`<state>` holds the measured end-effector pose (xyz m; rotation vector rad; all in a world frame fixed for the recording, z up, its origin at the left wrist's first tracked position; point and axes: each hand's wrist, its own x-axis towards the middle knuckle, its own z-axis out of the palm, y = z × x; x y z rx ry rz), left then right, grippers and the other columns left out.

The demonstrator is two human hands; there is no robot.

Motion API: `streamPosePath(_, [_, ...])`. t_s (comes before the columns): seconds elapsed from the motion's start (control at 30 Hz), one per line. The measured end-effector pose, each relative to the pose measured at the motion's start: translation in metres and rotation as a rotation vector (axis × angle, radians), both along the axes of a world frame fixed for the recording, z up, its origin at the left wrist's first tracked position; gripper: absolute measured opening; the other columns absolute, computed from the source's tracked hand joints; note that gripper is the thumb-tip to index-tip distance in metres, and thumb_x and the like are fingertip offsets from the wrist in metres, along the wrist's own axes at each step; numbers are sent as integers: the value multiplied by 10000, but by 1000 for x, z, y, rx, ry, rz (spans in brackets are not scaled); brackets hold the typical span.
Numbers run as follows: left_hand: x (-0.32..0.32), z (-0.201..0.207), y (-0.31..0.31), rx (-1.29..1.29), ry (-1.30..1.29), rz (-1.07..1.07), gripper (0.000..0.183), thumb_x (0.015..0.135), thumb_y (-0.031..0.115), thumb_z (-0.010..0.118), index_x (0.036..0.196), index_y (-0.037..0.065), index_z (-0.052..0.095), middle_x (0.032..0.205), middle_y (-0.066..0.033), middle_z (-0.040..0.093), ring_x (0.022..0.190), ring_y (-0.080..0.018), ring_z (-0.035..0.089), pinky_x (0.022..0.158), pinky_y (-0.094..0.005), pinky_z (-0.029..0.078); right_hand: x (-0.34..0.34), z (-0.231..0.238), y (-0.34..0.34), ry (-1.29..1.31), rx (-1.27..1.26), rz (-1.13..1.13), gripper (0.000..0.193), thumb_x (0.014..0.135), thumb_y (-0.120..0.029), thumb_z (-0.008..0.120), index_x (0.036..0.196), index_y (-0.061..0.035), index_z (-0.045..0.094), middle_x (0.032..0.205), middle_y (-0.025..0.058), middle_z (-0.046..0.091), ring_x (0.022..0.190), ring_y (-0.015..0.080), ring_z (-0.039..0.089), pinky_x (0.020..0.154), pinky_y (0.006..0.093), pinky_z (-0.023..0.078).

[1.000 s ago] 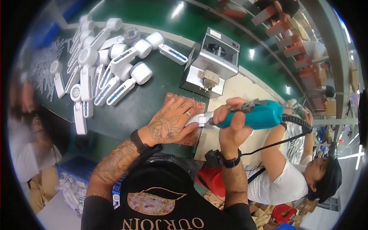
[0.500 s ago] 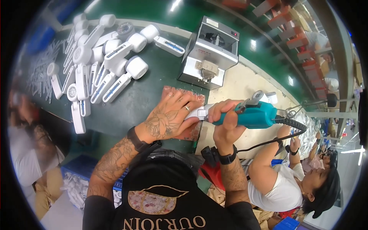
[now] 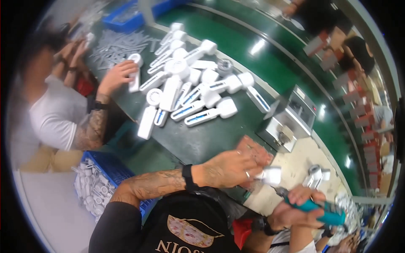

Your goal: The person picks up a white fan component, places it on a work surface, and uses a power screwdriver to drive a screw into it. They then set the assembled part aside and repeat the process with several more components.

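My left hand (image 3: 225,169) is closed around a white handheld fan (image 3: 272,175), whose round head sticks out past the fingers while its handle is mostly covered. Under that hand lies a worn reddish pad (image 3: 255,148) at the bench edge. To the right, my right hand (image 3: 295,211) grips a teal electric screwdriver (image 3: 324,214). Its tip points toward the fan head but stands apart from it. Both hands are somewhat blurred.
Many white handheld fans (image 3: 204,114) lie heaped on the green bench. Behind the pad stands a metal machine (image 3: 276,131). At left, a co-worker's hand (image 3: 120,76) touches a fan. A blue crate (image 3: 110,166) of white parts stands below. More white pieces (image 3: 314,179) lie at right.
The view has swung left. The screwdriver has come away from the fan and moved right with my right hand. My left hand still holds the fan. The co-worker now reaches to the pile.
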<state>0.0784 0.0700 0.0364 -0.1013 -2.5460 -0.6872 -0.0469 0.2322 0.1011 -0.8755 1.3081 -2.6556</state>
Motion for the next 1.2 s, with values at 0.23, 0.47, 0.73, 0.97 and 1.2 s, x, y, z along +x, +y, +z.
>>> streamPosePath(0.23, [114, 17, -167, 426, 470, 967, 438, 936, 133, 604, 1308, -66, 489, 1245, -235, 592, 1198, -302, 560, 1046, -370, 411, 2, -15, 18, 17, 93, -63, 562, 953, -616, 488, 1001, -57, 453, 601, 23, 434, 460, 119, 423, 435, 237, 366])
streamPosePath(0.47, [114, 5, -237, -391, 188, 1164, 404, 916, 163, 632, 1237, -70, 558, 1224, -248, 597, 1150, -383, 570, 1021, -423, 437, -3, -48, 54, 43, 323, -46, 624, 867, -552, 677, 1117, -15, 480, 668, 75, 555, 567, 188, 547, 530, 303, 465])
streamPosePath(0.73, [-138, 37, 43, 494, 82, -50, 310, 881, 254, 690, 1053, 1, 637, 1041, -155, 657, 904, -268, 646, 831, -352, 512, 9, -45, 83, 6, 388, -18, 643, 868, -435, 734, 1233, 17, 457, 775, 91, 596, 691, 190, 586, 627, 308, 480])
streamPosePath(0.97, [-260, -40, 157, 254, -281, 43, 695, 870, 507, 607, 1253, -62, 498, 1084, -215, 627, 1008, -360, 609, 880, -444, 481, 19, -44, 108, 17, 379, -79, 574, 877, -309, 755, 1250, 18, 467, 810, 90, 626, 715, 163, 597, 651, 280, 480])
streamPosePath(1.2, [-263, -60, 156, 434, -95, 27, 390, 809, 348, 666, 1016, 23, 602, 896, -159, 638, 838, -353, 644, 769, -436, 511, 9, -42, 115, 35, 539, -235, 651, 887, -477, 699, 1232, 25, 467, 748, 70, 578, 656, 166, 560, 616, 287, 456])
